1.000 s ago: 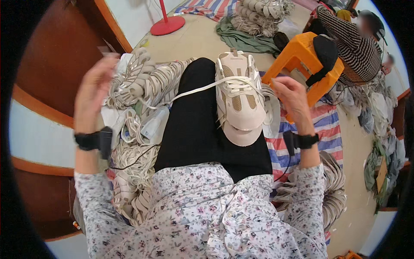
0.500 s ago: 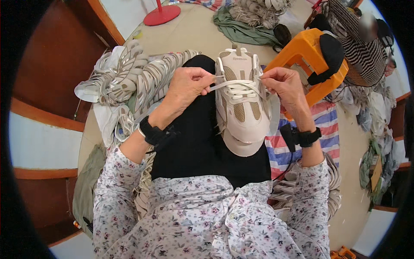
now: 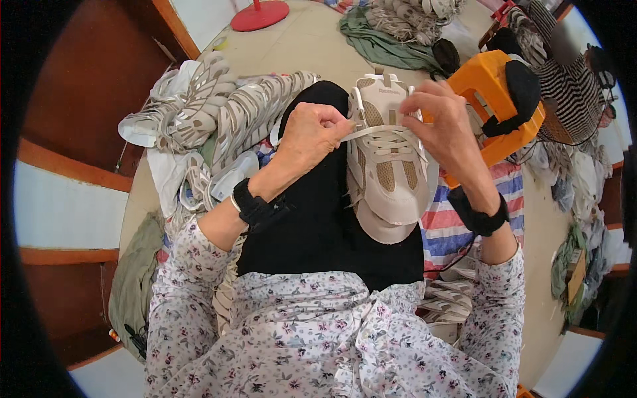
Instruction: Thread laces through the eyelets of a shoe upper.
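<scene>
A beige sneaker [image 3: 387,178] with tan mesh panels rests on the black cloth over my lap, its toe pointing toward me. Its pale shoelace [image 3: 381,141] criss-crosses the lower eyelets. At the shoe's left side, my left hand [image 3: 313,134] pinches one lace end, drawn out nearly level from the eyelets. My right hand [image 3: 446,123] hovers over the upper right eyelets, thumb and forefinger apart and slightly blurred, with no lace visible between them. The hand covers part of the shoe's right edge.
Stacked beige shoe uppers [image 3: 255,116] lie to the left, with more uppers [image 3: 448,302] by my right hip. An orange stool [image 3: 488,86] with a black cloth stands at the right. Beyond the shoe are a green cloth [image 3: 381,46] and a red round base [image 3: 260,16].
My right hand has parted its pinching fingers and lifted toward the shoe's upper eyelets. My left hand still pinches its lace end. The whole view has shifted slightly.
</scene>
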{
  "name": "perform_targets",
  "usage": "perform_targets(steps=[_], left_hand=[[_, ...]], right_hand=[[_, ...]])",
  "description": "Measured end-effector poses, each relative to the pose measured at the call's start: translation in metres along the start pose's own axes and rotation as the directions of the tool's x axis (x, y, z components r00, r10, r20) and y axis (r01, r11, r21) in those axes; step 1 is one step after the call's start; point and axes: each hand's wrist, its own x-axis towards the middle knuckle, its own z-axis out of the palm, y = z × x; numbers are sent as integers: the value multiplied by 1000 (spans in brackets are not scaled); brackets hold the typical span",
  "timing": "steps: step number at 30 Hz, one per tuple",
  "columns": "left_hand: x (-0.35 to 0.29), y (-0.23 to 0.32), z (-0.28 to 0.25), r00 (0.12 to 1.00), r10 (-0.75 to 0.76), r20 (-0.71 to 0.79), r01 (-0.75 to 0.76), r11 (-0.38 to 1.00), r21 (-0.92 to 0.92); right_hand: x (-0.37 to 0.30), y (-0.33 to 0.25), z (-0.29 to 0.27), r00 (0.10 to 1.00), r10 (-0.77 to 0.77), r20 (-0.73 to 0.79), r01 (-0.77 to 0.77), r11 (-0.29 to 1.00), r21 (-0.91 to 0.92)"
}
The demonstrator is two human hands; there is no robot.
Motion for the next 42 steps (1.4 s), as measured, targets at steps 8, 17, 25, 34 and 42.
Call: perform_targets(steps=[8,17,25,34,42], left_hand=[[-5,4,17,950,296,-95,-243,898,366],[-12,4,22,884,462,-71,-380,798,467],[-2,-12,10,995,79,53,-80,997,12],[-5,-12,9,995,36,96,-42,997,64],[26,19,13,884,467,3,-460,870,176]], right_hand=[[1,8,57,999,-20,-33,25,989,146],[14,-1,49,968,141,206,-192,947,258],[24,3,63,973,104,206,-113,993,30],[9,-17,71,982,32,185,-11,993,-114],[5,27,-40,963,-198,-185,120,924,-363]])
